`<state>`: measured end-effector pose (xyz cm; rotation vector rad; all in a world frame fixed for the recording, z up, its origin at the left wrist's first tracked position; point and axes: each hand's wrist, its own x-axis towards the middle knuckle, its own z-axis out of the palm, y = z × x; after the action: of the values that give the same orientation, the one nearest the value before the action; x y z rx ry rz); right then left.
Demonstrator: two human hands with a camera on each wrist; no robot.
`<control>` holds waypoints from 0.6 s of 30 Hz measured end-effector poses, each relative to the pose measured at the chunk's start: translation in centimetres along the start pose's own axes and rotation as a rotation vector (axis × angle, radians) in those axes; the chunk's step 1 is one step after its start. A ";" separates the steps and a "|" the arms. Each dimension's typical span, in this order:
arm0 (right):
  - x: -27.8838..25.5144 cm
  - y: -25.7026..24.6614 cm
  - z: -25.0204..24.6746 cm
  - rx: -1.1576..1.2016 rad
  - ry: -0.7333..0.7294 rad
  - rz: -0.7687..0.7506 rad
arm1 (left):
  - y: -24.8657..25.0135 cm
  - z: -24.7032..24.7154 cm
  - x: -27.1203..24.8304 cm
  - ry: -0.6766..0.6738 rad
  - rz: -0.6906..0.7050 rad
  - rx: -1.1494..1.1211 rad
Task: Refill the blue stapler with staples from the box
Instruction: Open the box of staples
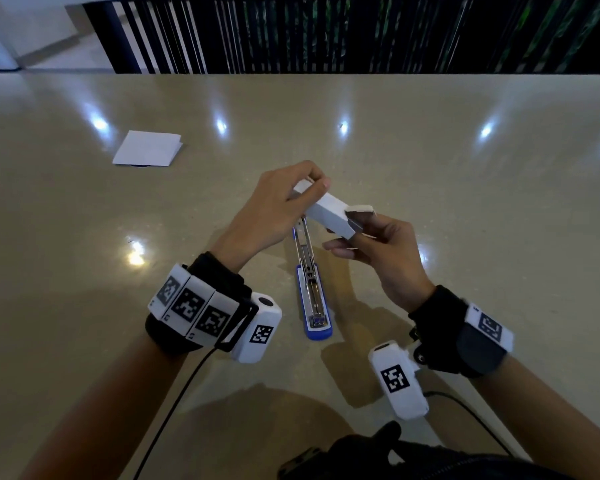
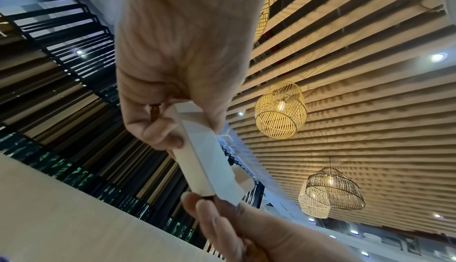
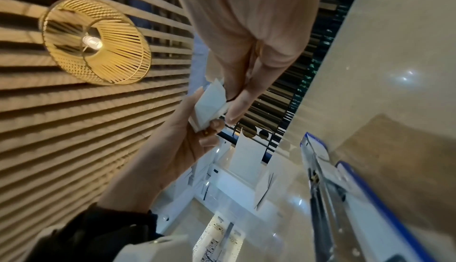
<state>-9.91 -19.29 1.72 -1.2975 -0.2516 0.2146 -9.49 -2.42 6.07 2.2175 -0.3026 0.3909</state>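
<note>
The blue stapler (image 1: pixel 313 299) lies swung open flat on the beige table (image 1: pixel 465 202), its metal staple channel facing up; in the right wrist view the stapler (image 3: pixel 345 194) runs along the lower right. Just above it, my left hand (image 1: pixel 312 185) grips the closed far end of the white staple box (image 1: pixel 326 209). The box tilts down to the right with its torn flap open. A grey staple strip (image 1: pixel 355 226) sticks out of that mouth, and my right hand (image 1: pixel 352 235) pinches it. The left wrist view shows the box (image 2: pixel 204 161) between both hands.
A folded white paper (image 1: pixel 148 148) lies at the far left of the table. A black slatted railing (image 1: pixel 326 32) stands behind the table's far edge. Cables run from both wrist cameras toward my body.
</note>
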 end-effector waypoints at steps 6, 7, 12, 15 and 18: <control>0.2 -0.7 -0.6 -0.090 0.027 -0.145 | -1.6 0.2 -0.7 -0.113 -0.144 -0.109; 0.2 -0.9 -0.7 -0.099 0.028 -0.166 | -1.8 0.3 -0.9 -0.133 -0.169 -0.118; 0.0 -1.2 -0.5 -0.183 0.006 -0.219 | -1.9 0.7 -1.4 -0.177 -0.252 -0.194; 0.0 -1.1 -0.5 -0.220 -0.002 -0.244 | -1.7 0.7 -1.7 -0.189 -0.295 -0.242; 0.3 -1.2 -0.7 -0.264 0.000 -0.257 | -1.5 0.7 -2.2 -0.304 -0.330 -0.257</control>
<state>-9.43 -20.17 2.73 -1.5105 -0.4548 -0.0399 -10.90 -1.85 3.75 2.0213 -0.1332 -0.1587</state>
